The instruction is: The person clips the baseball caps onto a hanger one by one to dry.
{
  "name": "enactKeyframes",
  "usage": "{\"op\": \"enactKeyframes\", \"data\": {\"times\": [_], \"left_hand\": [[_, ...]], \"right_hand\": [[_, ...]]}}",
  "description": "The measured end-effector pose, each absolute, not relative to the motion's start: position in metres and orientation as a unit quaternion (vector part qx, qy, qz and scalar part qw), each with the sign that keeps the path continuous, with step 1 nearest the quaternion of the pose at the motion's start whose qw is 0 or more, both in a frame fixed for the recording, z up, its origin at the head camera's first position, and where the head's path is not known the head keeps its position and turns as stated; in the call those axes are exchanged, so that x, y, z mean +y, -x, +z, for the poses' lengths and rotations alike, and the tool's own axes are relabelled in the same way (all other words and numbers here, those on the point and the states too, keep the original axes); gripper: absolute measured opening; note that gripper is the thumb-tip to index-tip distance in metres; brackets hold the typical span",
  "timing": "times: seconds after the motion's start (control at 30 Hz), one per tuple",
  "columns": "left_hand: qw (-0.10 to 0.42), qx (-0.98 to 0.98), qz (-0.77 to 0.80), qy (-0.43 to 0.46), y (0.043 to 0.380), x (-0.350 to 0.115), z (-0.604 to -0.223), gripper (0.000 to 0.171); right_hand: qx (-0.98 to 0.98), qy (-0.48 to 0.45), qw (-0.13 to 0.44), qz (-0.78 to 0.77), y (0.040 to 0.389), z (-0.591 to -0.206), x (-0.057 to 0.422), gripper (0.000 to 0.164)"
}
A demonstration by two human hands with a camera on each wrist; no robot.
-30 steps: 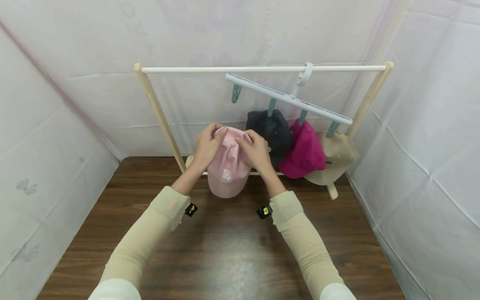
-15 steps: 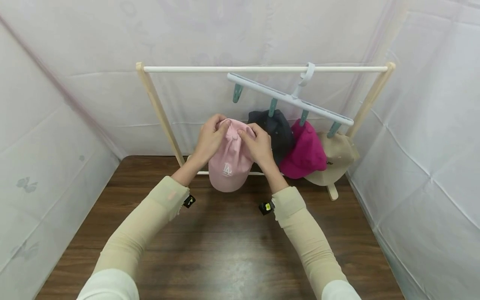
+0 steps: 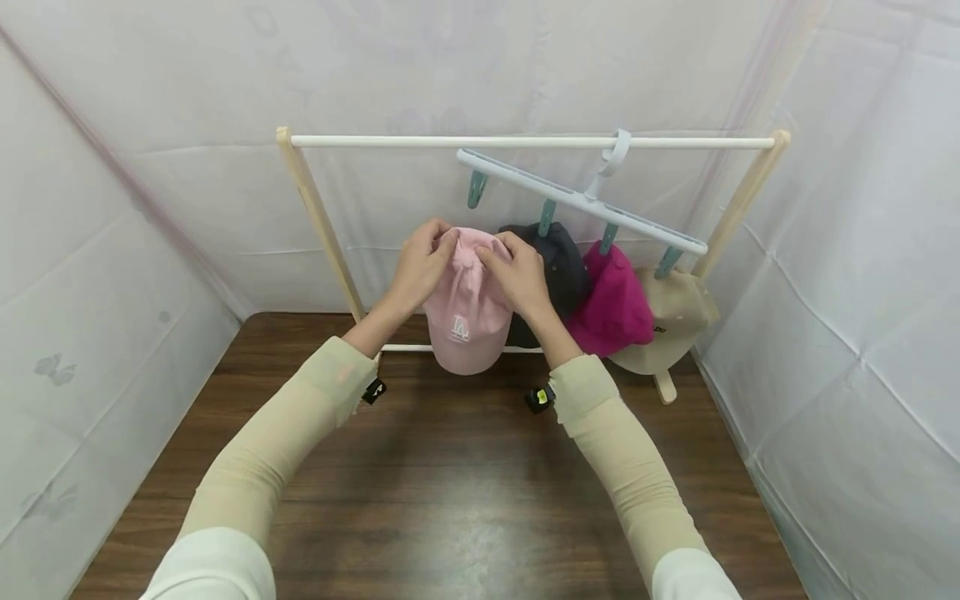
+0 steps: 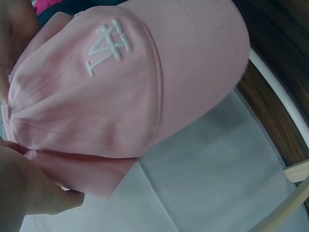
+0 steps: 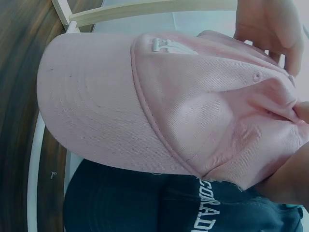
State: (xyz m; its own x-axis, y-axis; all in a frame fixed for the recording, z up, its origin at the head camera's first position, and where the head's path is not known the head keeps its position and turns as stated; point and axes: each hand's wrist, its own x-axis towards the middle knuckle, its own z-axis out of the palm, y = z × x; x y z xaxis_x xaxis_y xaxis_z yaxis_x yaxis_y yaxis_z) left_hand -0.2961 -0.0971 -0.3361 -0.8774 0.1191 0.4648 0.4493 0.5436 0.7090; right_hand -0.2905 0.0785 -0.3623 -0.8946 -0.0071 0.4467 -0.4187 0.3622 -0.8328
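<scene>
Between both hands hangs a pink baseball cap (image 3: 470, 308) with white letters, its brim pointing down. My left hand (image 3: 422, 265) pinches the crown at its left side. On the other side my right hand (image 3: 522, 273) pinches the crown, thumb in front. The left wrist view shows the cap's side panel and brim (image 4: 203, 53) up close, with the left hand (image 4: 29, 186) at the lower left edge. Above the cap, a green clip (image 3: 476, 190) at the hanger's left end holds nothing. A pale blue hanger (image 3: 577, 198) slopes down to the right.
A dark cap (image 3: 558, 267), a magenta cap (image 3: 611, 304) and a beige cap (image 3: 671, 321) hang from the other clips, right of the hands. The hanger hooks on the white rail (image 3: 450, 142) of a wooden rack. Below lies a brown table (image 3: 450, 483).
Both hands have lifted the pink cap a little, moving it slightly to the right and nearer the hanger. The grip looks the same.
</scene>
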Motion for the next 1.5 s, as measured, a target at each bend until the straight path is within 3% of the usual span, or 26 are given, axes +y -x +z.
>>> {"op": "enactKeyframes", "data": {"times": [0.43, 0.83, 0.97, 1.3, 1.5], "left_hand": [[0.169, -0.88, -0.401, 0.192, 0.324, -0.091, -0.326, 0.03], [0.082, -0.848, -0.487, 0.193, 0.353, -0.082, -0.302, 0.04], [0.046, -0.824, -0.524, 0.211, 0.348, -0.073, -0.284, 0.043], [0.015, -0.758, -0.606, 0.24, 0.346, -0.069, -0.275, 0.032], [0.023, -0.731, -0.652, 0.2, 0.352, -0.067, -0.283, 0.028]], "right_hand": [[-0.811, -0.132, 0.147, 0.55, 0.31, -0.345, 0.095, 0.028], [-0.809, -0.132, 0.133, 0.557, 0.315, -0.337, 0.112, 0.028], [-0.803, -0.147, 0.14, 0.56, 0.315, -0.34, 0.112, 0.026], [-0.81, -0.161, 0.132, 0.548, 0.311, -0.343, 0.107, 0.025], [-0.815, -0.164, 0.13, 0.541, 0.31, -0.348, 0.107, 0.028]]}}
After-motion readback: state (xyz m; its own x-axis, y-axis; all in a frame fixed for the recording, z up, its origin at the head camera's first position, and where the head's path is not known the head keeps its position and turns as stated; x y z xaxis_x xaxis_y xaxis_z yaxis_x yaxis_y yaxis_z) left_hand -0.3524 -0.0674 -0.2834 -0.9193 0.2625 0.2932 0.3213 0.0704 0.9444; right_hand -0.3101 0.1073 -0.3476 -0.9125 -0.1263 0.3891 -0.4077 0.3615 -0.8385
